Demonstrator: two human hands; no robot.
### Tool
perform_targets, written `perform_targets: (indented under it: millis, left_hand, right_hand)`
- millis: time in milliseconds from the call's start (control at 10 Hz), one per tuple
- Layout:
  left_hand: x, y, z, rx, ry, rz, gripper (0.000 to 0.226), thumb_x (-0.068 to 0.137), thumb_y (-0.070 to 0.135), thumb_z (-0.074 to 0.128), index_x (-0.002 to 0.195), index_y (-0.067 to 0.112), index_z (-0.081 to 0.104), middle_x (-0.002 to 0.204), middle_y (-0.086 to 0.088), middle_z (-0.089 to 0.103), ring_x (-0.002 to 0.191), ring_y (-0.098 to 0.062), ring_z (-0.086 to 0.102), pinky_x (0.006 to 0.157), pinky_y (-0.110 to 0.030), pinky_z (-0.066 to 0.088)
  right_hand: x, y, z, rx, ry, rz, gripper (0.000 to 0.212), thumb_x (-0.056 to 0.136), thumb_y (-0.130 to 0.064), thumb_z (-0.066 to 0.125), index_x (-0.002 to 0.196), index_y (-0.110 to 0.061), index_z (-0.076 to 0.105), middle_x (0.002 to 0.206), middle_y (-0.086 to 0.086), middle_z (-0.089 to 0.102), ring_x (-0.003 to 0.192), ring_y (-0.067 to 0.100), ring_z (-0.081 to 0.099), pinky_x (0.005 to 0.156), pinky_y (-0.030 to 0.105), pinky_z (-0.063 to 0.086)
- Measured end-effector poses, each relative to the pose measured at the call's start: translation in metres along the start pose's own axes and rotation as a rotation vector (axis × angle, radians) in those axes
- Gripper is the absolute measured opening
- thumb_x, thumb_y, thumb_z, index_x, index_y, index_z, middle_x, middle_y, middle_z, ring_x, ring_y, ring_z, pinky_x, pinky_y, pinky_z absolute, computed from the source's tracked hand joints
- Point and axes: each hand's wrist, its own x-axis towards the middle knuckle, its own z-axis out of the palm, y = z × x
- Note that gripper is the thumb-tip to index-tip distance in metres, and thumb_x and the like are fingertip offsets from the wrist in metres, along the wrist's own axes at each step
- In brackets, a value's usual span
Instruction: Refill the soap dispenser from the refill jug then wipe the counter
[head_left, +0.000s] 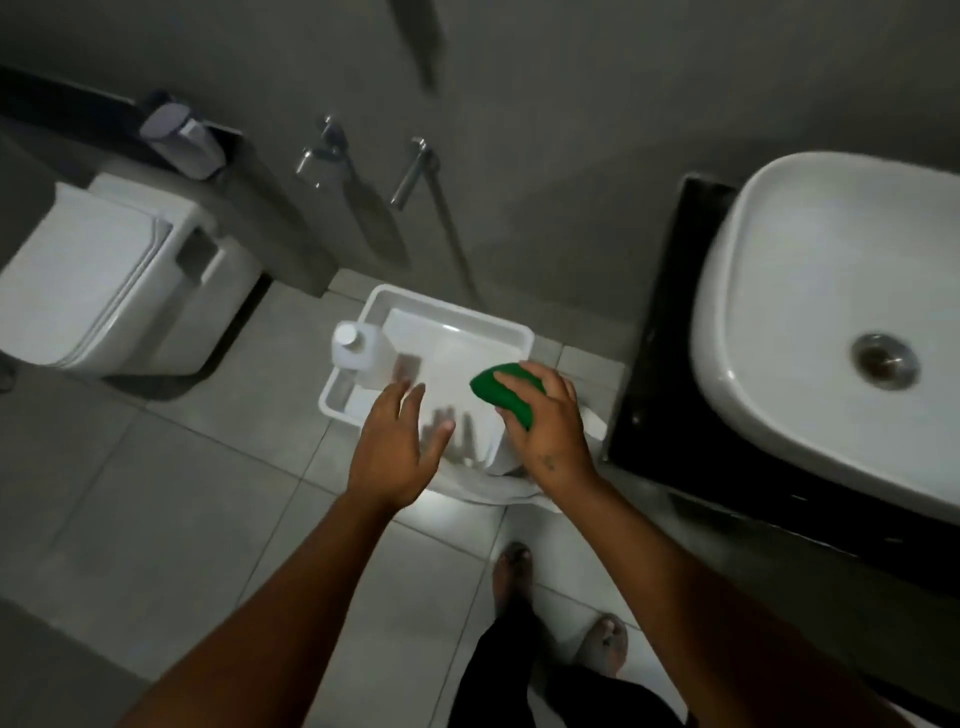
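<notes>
Room: bathroom, grey tiled floor (208, 493).
Right hand (545, 421): gripping green sponge (501, 397).
Left hand (397, 441): empty, fingers spread.
Refill jug (358, 348): beyond left hand, in white bin (498, 325).
Counter (670, 332): right of right hand, judged unwiped.
Dispenser: unidentified.

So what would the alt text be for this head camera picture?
Looking down in a dim bathroom, a person's right hand grips a green sponge over a white bin on the floor, the left hand open beside it. A white bottle stands on the bin.
</notes>
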Motion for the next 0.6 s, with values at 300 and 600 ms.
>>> perform_targets:
  millis: [300,600]
  left_hand:
    - [0.01,-0.068,0.063,0.153,-0.082,-0.074,0.068,0.103,0.056,0.04,0.151,0.008,0.044,0.159,-0.019,0.041,0.154,-0.038,0.022,0.124,-0.049,0.023]
    - [0.005,-0.06,0.078,0.189,-0.113,-0.082,0.067,0.105,0.055,0.036,0.153,0.009,0.041,0.16,-0.017,0.04,0.155,-0.037,0.021,0.127,-0.05,0.014]
  right_hand:
    - [0.061,0.037,0.14,-0.368,-0.312,0.139,0.044,0.093,-0.012,0.063,0.134,-0.027,0.059,0.146,0.006,0.042,0.13,0.031,0.04,0.111,0.04,0.04]
    - [0.062,0.029,0.125,-0.24,-0.36,0.272,0.088,0.076,-0.038,0.086,0.15,-0.026,0.041,0.158,0.006,0.032,0.145,0.03,0.028,0.119,0.04,0.03]
